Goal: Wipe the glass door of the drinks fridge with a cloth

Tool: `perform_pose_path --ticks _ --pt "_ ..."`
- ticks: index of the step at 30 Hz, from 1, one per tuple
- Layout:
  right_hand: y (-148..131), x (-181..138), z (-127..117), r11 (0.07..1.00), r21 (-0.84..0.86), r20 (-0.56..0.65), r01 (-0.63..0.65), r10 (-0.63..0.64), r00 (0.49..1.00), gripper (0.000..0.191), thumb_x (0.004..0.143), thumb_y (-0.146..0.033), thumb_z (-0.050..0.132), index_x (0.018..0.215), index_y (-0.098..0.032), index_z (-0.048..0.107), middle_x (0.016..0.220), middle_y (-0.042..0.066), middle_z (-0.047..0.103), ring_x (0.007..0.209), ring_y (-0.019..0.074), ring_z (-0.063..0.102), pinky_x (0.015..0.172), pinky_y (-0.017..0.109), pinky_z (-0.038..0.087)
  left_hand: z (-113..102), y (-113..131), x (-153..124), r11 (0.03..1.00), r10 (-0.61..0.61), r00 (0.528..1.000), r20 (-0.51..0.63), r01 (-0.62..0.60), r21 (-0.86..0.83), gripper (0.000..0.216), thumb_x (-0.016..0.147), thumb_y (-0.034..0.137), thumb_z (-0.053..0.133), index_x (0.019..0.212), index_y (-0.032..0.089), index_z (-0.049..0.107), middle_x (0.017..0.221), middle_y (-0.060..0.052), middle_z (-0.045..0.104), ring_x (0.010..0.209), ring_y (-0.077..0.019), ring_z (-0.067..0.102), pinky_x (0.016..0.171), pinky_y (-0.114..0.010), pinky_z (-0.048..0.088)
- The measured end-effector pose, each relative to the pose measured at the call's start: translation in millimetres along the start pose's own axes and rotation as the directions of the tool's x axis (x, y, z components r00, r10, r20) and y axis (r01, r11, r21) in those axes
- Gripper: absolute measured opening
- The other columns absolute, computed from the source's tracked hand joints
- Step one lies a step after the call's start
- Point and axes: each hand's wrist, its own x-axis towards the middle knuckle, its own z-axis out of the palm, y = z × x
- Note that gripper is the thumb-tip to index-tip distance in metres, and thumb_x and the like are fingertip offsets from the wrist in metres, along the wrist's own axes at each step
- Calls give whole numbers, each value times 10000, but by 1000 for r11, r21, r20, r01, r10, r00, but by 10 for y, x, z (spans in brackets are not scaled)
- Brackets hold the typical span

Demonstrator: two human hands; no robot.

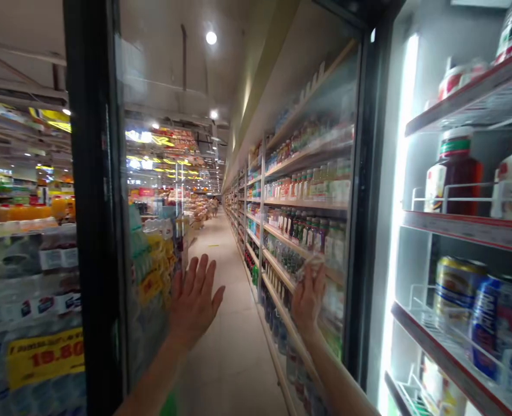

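Note:
A glass cooler door in a black frame stands swung open in front of me. My left hand lies against the glass or just before it, fingers spread and holding nothing. To the right, my right hand presses a crumpled pale cloth to the pane, its fingers bent over it. The cloth is slightly blurred, and part of it is covered by the fingers. Through the door, or mirrored in it, shows a long aisle lined with shelved bottles.
At right, the lit cooler holds wire-railed shelves with a dark red juice bottle and several cans. The black door frame stands at left. Beyond it are stacked bottle packs with a yellow price sign.

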Motion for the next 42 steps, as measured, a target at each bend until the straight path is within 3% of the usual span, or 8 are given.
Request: perform_pose_path --ticks 4,10,16,21,26,32,38,42 --pt "-99 -131 -23 921 113 187 373 -388 902 489 838 -165 421 1299 -321 460 1438 47 360 1350 269 277 1069 534 254 -2 -2 -1 1000 15 1000 -12 -15 24 681 868 312 468 1442 168 132 1412 -129 356 1350 -250 254 1111 -474 166" --pt "119 306 -46 993 -50 -55 -103 100 993 522 882 -228 302 1401 -169 304 1480 192 210 1358 342 209 982 632 277 -13 7 5 999 37 999 -26 -36 37 681 861 296 478 1435 128 153 1407 -145 364 1374 -245 180 1115 -465 147" --pt "-390 76 -7 840 158 191 519 -542 819 527 851 -148 388 1349 -319 391 1428 49 371 1372 241 230 1099 506 187 -14 -31 -2 999 47 998 -33 -46 26 669 859 301 478 1430 125 178 1401 -139 382 1373 -242 192 1112 -456 161" --pt "-176 332 56 1000 -17 -75 -9 7 997 523 884 -208 344 1404 -220 301 1500 151 197 1372 326 203 1006 600 271 -15 -32 1 998 61 998 -30 -61 20 628 861 275 459 1417 104 222 1397 -145 386 1378 -245 173 1110 -461 165" --pt "-227 311 72 888 99 127 448 -458 880 521 850 -166 405 1351 -308 392 1459 68 326 1363 261 257 1085 512 213 -11 -31 -14 998 64 997 -30 -64 12 648 851 279 480 1417 100 222 1393 -155 396 1380 -254 174 1108 -467 167" --pt "234 908 1 990 -37 -145 -134 128 981 502 885 -236 284 1368 -129 372 1467 195 254 1347 344 246 997 592 280 -107 -118 133 999 -17 998 -59 14 -41 665 869 265 461 1437 127 144 1457 -163 280 1379 -249 185 1093 -455 211" --pt "-242 702 52 848 109 141 519 -530 836 494 833 -192 434 1311 -316 451 1448 49 354 1359 253 267 1092 499 209 -86 -182 247 995 -98 990 -104 97 -15 675 872 269 452 1442 151 109 1480 -145 221 1378 -262 180 1106 -486 165" --pt "-257 815 74 992 14 -125 125 -122 985 519 865 -203 377 1381 -254 352 1489 118 252 1358 297 252 1030 554 263 -67 -171 222 995 -102 990 -98 101 -14 698 865 272 465 1443 156 92 1478 -143 225 1378 -259 181 1107 -482 169"
